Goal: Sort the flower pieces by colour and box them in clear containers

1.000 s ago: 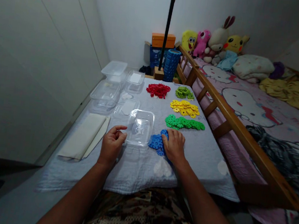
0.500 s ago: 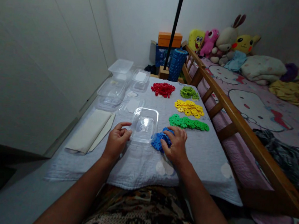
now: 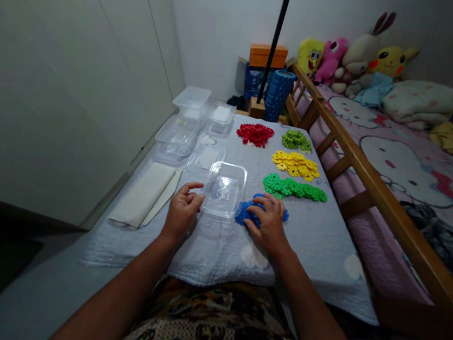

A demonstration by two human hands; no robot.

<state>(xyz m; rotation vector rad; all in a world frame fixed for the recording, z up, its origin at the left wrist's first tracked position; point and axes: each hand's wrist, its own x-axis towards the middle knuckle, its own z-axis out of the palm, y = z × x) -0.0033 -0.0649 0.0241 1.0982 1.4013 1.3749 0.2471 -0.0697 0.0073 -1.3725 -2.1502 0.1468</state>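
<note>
A clear plastic box (image 3: 224, 195) stands on the pale blue quilt (image 3: 308, 239) in front of me. My left hand (image 3: 182, 212) holds its left rim between thumb and curled fingers. My right hand (image 3: 268, 224) lies over a pile of blue toothed plastic discs (image 3: 246, 212) just right of the box, fingers bent down onto them. Whether any disc is gripped I cannot tell. Beyond lie piles of green discs (image 3: 294, 187), yellow discs (image 3: 296, 165), lime discs (image 3: 296, 140) and red pieces (image 3: 255, 134).
Several more clear boxes and lids (image 3: 179, 137) stand at the far left, with a folded white cloth (image 3: 144, 193) beside them. A wooden bed rail (image 3: 375, 192) runs along the right. A black pole (image 3: 276, 39), orange box (image 3: 268, 56) and plush toys (image 3: 346, 52) stand at the back.
My right hand's fingers have curled over the blue discs and drawn them together. My left hand stays on the box rim. The view has shifted a little to the left.
</note>
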